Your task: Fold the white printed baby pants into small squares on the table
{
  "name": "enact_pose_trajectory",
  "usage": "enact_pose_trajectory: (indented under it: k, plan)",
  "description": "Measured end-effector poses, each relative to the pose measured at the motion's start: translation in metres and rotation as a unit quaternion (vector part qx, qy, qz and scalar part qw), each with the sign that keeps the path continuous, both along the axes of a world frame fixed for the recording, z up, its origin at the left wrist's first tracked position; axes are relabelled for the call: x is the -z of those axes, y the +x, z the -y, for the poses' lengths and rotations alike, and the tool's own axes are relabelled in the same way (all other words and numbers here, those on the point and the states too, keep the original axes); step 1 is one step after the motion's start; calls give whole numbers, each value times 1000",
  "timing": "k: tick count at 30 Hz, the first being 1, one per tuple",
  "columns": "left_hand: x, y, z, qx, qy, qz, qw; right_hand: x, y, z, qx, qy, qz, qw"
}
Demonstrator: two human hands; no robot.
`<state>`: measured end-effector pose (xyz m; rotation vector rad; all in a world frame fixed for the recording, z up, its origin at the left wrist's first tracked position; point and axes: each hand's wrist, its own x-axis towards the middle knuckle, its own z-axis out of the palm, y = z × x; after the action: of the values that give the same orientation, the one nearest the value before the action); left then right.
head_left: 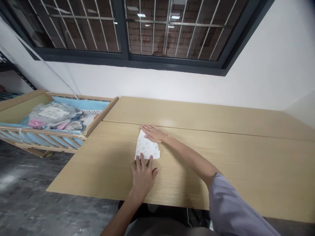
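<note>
A small white cloth [147, 147] with a fine scattered print lies flat and folded on the wooden table [103, 170]. My left hand [143, 175] rests at its near edge, fingers spread, with the fingertips on the fabric. Across the far edge lies my right hand [154, 133], flat and palm down, covering the cloth's upper part. Neither hand grips anything. What is under my right palm is hidden.
To the left stands a wooden crib [90, 129] with blue lining, holding a pile of clothes [61, 118] and clear plastic. A seam runs along the tabletop. Behind it are a white wall [172, 85] and a barred window [157, 32].
</note>
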<state>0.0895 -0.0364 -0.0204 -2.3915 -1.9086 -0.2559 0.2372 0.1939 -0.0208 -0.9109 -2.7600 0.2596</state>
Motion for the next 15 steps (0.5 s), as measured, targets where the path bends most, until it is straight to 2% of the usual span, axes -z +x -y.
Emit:
enact_pose_trajectory:
  k: [4, 7, 9, 11, 15]
  plan:
    - [-7, -21, -14, 20, 8, 40, 999, -27, 13, 44, 45, 30, -92, 994]
    - [-10, -45, -28, 61, -3, 75, 995, -36, 24, 90, 31, 12, -106, 994]
    - [-8, -61, -37, 105, -22, 100, 989, -30, 32, 117, 11, 1, -87, 996]
    - [-4, -74, -44, 130, -40, 126, 983, -17, 40, 136, 11, 14, -70, 997]
    - [7, -85, -56, 117, -61, 189, 973, 12, 46, 149, 46, 50, -89, 994]
